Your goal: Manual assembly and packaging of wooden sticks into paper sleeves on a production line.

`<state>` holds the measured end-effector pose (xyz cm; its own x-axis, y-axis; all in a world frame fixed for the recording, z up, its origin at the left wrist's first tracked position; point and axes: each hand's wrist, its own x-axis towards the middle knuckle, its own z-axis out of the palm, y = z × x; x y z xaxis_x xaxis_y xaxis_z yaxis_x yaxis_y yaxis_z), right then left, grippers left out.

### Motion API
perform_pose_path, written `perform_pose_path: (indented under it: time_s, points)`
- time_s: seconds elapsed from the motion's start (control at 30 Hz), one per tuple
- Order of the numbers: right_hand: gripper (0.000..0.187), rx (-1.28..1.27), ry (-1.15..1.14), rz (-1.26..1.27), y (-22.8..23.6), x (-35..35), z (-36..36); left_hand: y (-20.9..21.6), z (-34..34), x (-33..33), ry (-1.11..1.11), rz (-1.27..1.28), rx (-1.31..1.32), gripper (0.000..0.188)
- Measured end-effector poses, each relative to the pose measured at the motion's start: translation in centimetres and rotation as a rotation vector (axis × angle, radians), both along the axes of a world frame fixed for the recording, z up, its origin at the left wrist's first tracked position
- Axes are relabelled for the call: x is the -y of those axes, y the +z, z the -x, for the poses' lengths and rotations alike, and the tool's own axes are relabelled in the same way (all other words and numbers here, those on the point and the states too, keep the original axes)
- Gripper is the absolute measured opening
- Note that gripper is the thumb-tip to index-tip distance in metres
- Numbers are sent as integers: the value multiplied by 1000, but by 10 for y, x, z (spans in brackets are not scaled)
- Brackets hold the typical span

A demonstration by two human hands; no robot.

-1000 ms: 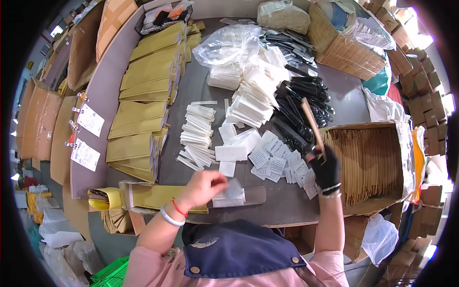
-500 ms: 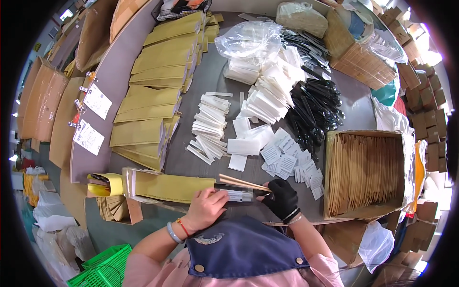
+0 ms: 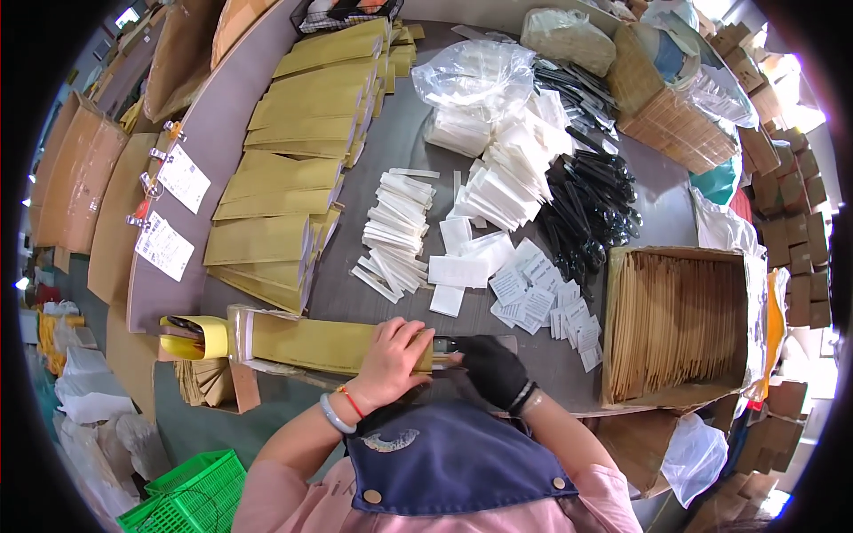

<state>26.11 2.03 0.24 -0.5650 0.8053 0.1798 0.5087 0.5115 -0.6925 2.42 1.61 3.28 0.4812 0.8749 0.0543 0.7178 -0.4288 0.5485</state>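
A long yellow paper sleeve [image 3: 306,344] lies across the near edge of the table. My bare left hand [image 3: 397,360] is wrapped over its right end, fingers across the top. At that mouth my right hand [image 3: 494,373], in a black fingerless glove and smeared by motion, pinches the ends of wooden chopsticks [image 3: 447,359]. Most of their length is hidden in the sleeve and under my left hand. Part of a clear packet [image 3: 450,344] shows beside them. Beyond my hands lie printed cards [image 3: 533,286] and white folded paper packets [image 3: 396,226].
Stacked yellow sleeves [image 3: 293,111] line the left side. Black plastic spoons [image 3: 586,200] are heaped beyond the cards. A carton [image 3: 613,329] packed with brown paper sleeves stands at right. At left are a yellow holder [image 3: 213,338] and, below the table, a green crate [image 3: 191,497].
The chopsticks have gone from above the sleeve's mouth into it, and little of them shows. The right hand has moved left and slightly down; the left hand has shifted slightly right.
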Motion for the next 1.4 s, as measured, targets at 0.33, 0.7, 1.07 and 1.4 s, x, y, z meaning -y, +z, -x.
perform_pose_path:
  time_s: [0.33, 0.7, 1.07, 1.4]
  points:
    - [43, -251, -310, 480, 6, 22, 23, 1, -13, -16, -124, 1, 19, 66]
    - [66, 285, -249, -163, 80, -8, -30, 80, 14, -54, -326, -90, -198, 8]
    - [62, 410, -328, -80, 80, 3, -40, -13, 26, 9, 490, -111, -90, 85]
    - [60, 403, -135, 37, 50, 4, -16, -26, 23, 13, 560, 24, 67, 87]
